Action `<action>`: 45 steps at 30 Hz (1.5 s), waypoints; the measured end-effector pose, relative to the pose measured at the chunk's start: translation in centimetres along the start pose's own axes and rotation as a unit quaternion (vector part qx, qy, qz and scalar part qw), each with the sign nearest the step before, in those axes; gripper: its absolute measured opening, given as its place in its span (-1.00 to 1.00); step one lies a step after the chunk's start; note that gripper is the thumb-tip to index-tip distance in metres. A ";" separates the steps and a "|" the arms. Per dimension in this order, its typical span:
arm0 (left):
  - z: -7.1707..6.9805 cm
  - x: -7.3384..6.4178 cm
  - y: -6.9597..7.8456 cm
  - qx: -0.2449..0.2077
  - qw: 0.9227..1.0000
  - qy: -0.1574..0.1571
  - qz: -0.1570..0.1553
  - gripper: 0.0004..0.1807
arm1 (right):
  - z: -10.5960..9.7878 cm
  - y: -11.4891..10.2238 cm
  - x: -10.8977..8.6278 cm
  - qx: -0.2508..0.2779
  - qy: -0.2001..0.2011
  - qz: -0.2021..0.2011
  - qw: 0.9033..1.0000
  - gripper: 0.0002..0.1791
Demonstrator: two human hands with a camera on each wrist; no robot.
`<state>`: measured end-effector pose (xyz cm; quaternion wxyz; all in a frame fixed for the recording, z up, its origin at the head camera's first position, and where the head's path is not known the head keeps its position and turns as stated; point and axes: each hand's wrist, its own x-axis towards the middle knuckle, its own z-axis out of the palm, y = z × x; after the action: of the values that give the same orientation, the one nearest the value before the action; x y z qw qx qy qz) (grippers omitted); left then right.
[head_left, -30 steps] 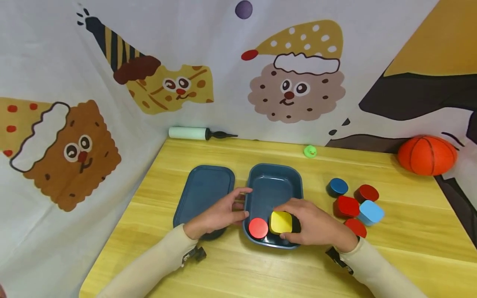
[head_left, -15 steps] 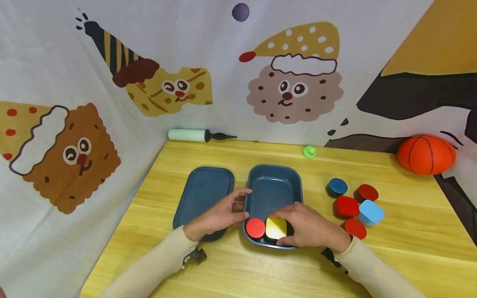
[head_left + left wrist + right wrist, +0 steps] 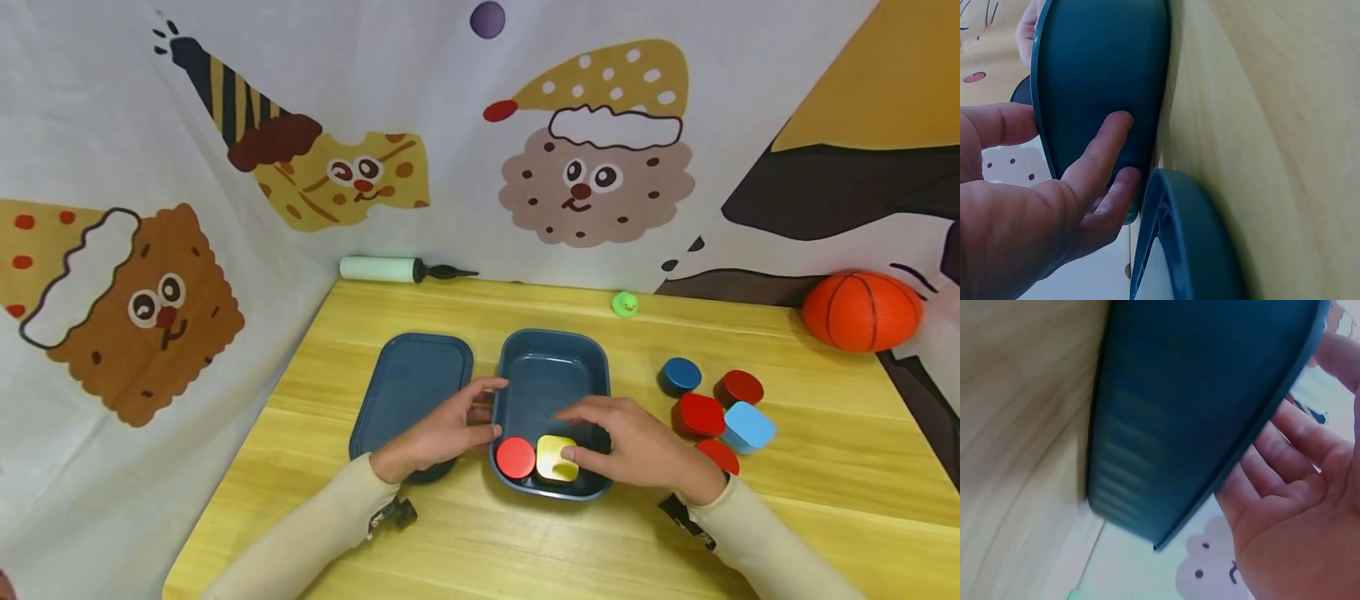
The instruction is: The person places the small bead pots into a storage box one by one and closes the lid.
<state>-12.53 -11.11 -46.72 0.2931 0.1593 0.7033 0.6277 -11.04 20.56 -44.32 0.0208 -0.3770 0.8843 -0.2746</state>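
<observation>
A dark blue rectangular box lies open side up on the table. At its near end a round red block sits beside a square yellow block. My left hand rests against the box's left wall; in the left wrist view its fairly straight fingers lie along the outer wall, another fingertip at the rim. Above the box's right side hovers my right hand, fingers spread and holding nothing. Its thumb overlaps the yellow block in the head view. The right wrist view shows the open palm beyond the box wall.
The matching dark blue lid lies left of the box, partly under my left hand. To the right are a dark blue block, a light blue block and several red blocks. A hand pump, green duck and orange ball line the back.
The right hand shifted the yellow block left and down beside the red block, then let go and lifted slightly up and right. The left hand has stayed at the box wall.
</observation>
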 end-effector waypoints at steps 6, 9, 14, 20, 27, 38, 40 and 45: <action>0.1 0.1 0.0 0.009 1.000 0.001 -0.006 -0.24 | -1.6 1.0 -1.2 0.006 0.069 0.025 0.997 -0.60; 0.1 0.1 0.0 0.012 1.000 0.003 -0.007 -0.24 | -2.6 1.7 -1.9 -0.001 0.093 0.039 0.995 -0.62; 0.1 0.1 0.0 0.010 1.000 0.009 -0.007 -0.23 | -4.3 3.0 -3.4 -0.024 0.142 0.070 0.987 -0.58; 0.0 -0.2 -0.2 -0.001 1.000 0.007 -0.008 -0.22 | -6.1 5.1 -6.1 -0.009 0.209 0.119 0.971 -0.48; 0.1 -0.2 -0.2 -0.003 1.000 0.008 -0.004 -0.22 | -7.4 7.3 -9.7 -0.005 0.249 0.206 0.946 -0.55; 0.0 -0.1 -0.4 0.003 1.000 0.005 0.000 -0.22 | -7.4 9.8 -14.2 0.018 0.248 0.303 0.920 -0.50; 0.0 -0.1 -0.4 0.004 1.000 0.005 0.002 -0.22 | -7.3 10.1 -14.9 0.022 0.239 0.320 0.917 -0.48; 0.1 0.0 -0.4 0.003 1.000 0.004 0.000 -0.22 | -7.0 10.8 -16.3 0.026 0.209 0.345 0.915 -0.45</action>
<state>-12.37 -11.12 -47.14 0.2897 0.1573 0.7065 0.6263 -8.19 40.98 -46.53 -0.0613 0.0182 0.9361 -0.3459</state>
